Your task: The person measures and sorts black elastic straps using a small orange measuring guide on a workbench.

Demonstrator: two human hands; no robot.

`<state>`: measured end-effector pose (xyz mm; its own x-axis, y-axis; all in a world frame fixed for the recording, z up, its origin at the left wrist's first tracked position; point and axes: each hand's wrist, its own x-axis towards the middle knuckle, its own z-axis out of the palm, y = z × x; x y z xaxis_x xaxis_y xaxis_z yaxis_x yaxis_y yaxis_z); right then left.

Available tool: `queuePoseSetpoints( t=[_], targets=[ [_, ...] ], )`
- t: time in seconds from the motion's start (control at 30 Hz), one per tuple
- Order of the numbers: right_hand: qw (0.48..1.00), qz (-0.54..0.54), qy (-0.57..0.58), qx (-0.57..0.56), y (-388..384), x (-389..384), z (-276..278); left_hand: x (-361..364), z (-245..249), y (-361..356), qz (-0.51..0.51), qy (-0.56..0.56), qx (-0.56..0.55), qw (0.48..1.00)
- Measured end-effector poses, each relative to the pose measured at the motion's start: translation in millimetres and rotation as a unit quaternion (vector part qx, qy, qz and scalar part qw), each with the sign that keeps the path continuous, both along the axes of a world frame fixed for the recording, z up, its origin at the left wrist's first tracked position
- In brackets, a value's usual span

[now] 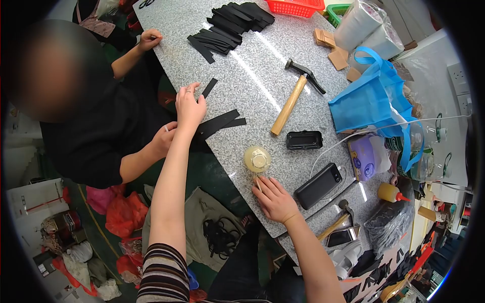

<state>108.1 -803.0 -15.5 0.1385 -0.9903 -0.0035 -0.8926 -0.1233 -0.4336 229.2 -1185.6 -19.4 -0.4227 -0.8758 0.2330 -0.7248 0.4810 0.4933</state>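
Observation:
My left hand (190, 107) reaches across the near left edge of the table, its fingers bent, with the thumb at the end of a short black strip (210, 87). Below that wrist, more black strips (220, 122) jut over the table edge. Low on the tabletop rests my right hand (277, 201), its fingers around a thin pale stick (258, 184). Just beyond those fingertips stands a round jar (257, 159) of yellowish contents with a pale top.
A co-worker's hand (164, 139) is beside my left forearm; their other hand (150, 39) lies at the table edge. A pile of black strips (232, 25), a hammer (295, 96), a black case (304, 140), a black phone-shaped device (319, 186) and a blue bag (366, 98) occupy the table (252, 76).

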Motion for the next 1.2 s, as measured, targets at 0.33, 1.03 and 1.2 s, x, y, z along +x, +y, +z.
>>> queuePoseSetpoints(
  t=[0.33,1.03,1.2],
  targets=[
    [1.000,0.000,-0.002,-0.002,0.0,-0.1,-1.0,6.6,-16.8,-8.8,0.004,-0.047,0.132,0.990],
    [1.000,-0.001,-0.017,-0.008,-0.5,-0.5,-0.7,13.7,33.3,89.1,-0.129,-0.077,0.171,0.974],
    [1.000,-0.001,-0.013,-0.003,-0.7,-1.5,1.5,29.7,7.5,152.6,-0.083,0.104,0.241,0.961]
  ],
)
